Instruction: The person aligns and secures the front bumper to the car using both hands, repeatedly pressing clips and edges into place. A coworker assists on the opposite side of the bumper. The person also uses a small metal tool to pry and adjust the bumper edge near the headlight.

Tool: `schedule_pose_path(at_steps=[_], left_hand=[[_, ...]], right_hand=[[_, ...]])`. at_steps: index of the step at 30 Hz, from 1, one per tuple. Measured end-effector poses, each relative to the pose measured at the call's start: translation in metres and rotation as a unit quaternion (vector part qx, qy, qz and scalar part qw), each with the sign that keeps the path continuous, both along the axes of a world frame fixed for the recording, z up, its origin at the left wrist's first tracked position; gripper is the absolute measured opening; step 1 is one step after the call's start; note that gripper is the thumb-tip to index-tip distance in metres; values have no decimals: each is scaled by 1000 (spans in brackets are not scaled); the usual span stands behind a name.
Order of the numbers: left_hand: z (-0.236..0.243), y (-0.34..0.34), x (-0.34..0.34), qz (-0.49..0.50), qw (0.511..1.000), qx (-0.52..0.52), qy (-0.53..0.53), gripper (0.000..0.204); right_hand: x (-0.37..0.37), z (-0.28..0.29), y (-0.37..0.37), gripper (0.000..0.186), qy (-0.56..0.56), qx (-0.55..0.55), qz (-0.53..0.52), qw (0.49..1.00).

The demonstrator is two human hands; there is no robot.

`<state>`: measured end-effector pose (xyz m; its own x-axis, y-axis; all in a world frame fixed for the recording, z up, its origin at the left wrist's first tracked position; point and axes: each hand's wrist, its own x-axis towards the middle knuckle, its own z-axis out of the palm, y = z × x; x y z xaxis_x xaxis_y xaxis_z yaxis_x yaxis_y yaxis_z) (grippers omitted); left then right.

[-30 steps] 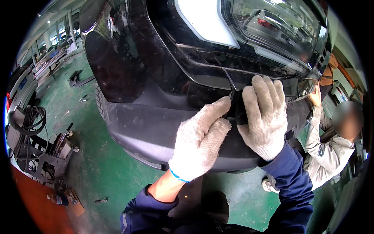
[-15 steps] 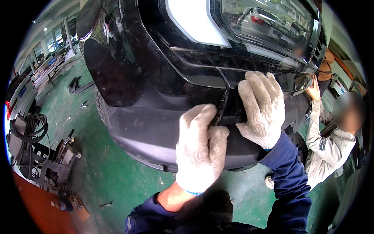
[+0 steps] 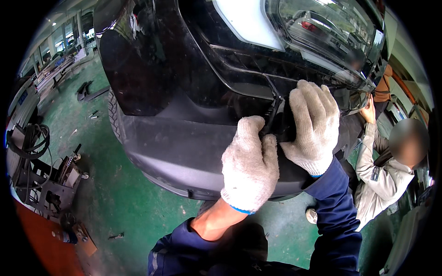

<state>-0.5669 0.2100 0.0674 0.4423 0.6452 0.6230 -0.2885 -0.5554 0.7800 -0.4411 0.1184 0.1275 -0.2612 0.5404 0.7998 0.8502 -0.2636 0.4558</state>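
Both gloved hands, left hand (image 3: 250,172) and right hand (image 3: 311,129), press flat with open grip on the bumper (image 3: 184,147) at two o'clock, big, stiff-but-flexing, slick plastic best held by its edges.

A car repair workshop: a black car (image 3: 193,69) over green painted floor (image 3: 115,198), tool cart (image 3: 50,188).

A co-worker in a light grey jacket (image 3: 380,179) crouches at the right of the frame, one hand (image 3: 368,110) raised. A green painted floor (image 3: 115,198) stretches below, scattered with small metal pieces (image 3: 94,114) at upper left. At the left edge stands a dark metal cart (image 3: 50,188) draped with coiled black cables (image 3: 27,142).
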Motion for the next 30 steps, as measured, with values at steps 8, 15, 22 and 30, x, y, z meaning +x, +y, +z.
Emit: schedule_pose_path(at_steps=[8,15,22,30], left_hand=[[3,2,-7,33,998,44,15,29],[8,2,-26,93,985,84,117,34],[17,13,-17,31,978,75,192,26],[18,16,-18,-16,991,19,135,28]], right_hand=[[-7,-2,7,76,-9,32,-6,999],[-2,-5,1,82,-15,20,-15,1000],[-8,-3,5,79,0,26,-19,999],[-5,-1,5,72,-6,48,4,999]])
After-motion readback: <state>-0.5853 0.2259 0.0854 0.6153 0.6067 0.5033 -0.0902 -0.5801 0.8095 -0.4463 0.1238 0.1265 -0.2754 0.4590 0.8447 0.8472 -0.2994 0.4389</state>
